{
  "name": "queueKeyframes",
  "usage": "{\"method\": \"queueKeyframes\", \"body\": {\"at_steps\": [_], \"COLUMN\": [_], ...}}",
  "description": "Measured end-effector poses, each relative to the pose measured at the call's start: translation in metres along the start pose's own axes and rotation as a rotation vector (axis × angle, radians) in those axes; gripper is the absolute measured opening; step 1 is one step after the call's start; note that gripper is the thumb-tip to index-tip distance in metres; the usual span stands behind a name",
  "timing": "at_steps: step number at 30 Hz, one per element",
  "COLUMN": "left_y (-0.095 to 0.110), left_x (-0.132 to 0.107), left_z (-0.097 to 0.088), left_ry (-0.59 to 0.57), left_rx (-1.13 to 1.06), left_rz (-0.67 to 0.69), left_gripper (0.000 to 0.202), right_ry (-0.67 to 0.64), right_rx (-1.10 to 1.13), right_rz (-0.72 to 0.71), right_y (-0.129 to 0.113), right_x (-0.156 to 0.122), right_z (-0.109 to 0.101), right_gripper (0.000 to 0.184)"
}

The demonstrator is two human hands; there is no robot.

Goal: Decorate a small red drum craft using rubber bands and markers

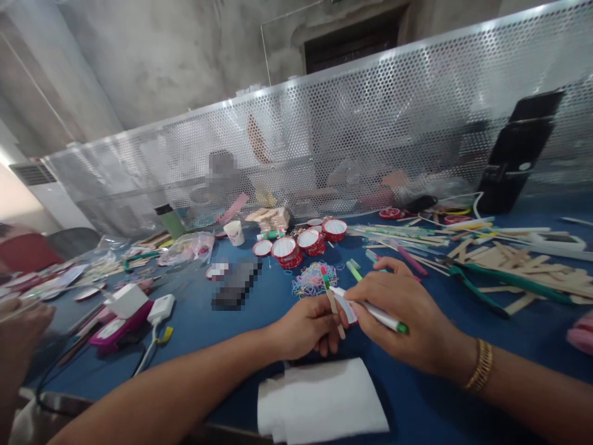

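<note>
My left hand (pixel 303 327) is closed around a flat wooden craft stick (pixel 334 306), whose upper end is coloured red and green. My right hand (pixel 407 312) grips a white marker with a green end (pixel 382 316), and the marker's other end is close to the coloured part of the stick. A small white piece with a pinkish edge (pixel 348 309) shows between the hands; I cannot make out what it is. Just beyond them lies a heap of colourful small loops (pixel 306 283). A folded white cloth or paper (pixel 328 402) lies nearest me, below my hands.
Several small red drums (pixel 286 254) and a paper cup (pixel 234 233) stand ahead. On the right are green-handled pliers (pixel 482 293) and loose craft sticks (pixel 523 262). A white adapter (pixel 161 308) with a cable lies left. Another person's hand (pixel 28 318) is at far left. A perforated metal screen (pixel 370 123) rises behind.
</note>
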State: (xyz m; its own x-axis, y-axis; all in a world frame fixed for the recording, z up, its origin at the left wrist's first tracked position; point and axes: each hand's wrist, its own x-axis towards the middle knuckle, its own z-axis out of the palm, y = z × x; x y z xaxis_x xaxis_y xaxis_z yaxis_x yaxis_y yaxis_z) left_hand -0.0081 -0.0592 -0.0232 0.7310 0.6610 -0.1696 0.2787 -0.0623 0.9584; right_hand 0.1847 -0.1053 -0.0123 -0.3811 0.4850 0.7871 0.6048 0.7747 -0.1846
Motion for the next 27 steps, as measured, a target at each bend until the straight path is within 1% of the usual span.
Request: {"method": "queueKeyframes", "body": {"at_steps": [5,7,10,16,21,27], "left_y": [-0.0016,-0.0013,-0.0004,-0.0010,-0.0019,-0.0012], "left_x": [0.0004,0.0000,-0.0007,-0.0008,-0.0007,-0.0017], "left_z": [-0.0020,-0.0028,-0.0028,0.0001,0.0008,0.0004], "left_ry": [-0.003,0.000,0.007,0.014,0.015,0.003], "left_rx": [-0.019,0.000,0.029,-0.055,-0.079,-0.073], "left_rz": [0.028,0.045,0.031,0.041,-0.013,-0.021], "left_gripper": [0.017,0.017,0.018,0.011,0.008,0.006], "right_ry": [-0.006,-0.005,-0.009,-0.015,-0.018,-0.009], "right_rx": [-0.011,-0.015,-0.014,-0.034,-0.050,-0.048], "right_rz": [0.000,0.000,-0.011,-0.029,-0.065,-0.102], "right_y": [0.0004,-0.0004,-0.0019,-0.0008,0.0029,0.0021], "right_x": [-0.0003,-0.0001,-0.0002,-0.0036,-0.0057,-0.0052], "right_z": [0.0004,0.0001,-0.0005,0.0018,0.0043,0.0032], "right_gripper": [0.012,0.012,0.012,0.012,0.011,0.011]}}
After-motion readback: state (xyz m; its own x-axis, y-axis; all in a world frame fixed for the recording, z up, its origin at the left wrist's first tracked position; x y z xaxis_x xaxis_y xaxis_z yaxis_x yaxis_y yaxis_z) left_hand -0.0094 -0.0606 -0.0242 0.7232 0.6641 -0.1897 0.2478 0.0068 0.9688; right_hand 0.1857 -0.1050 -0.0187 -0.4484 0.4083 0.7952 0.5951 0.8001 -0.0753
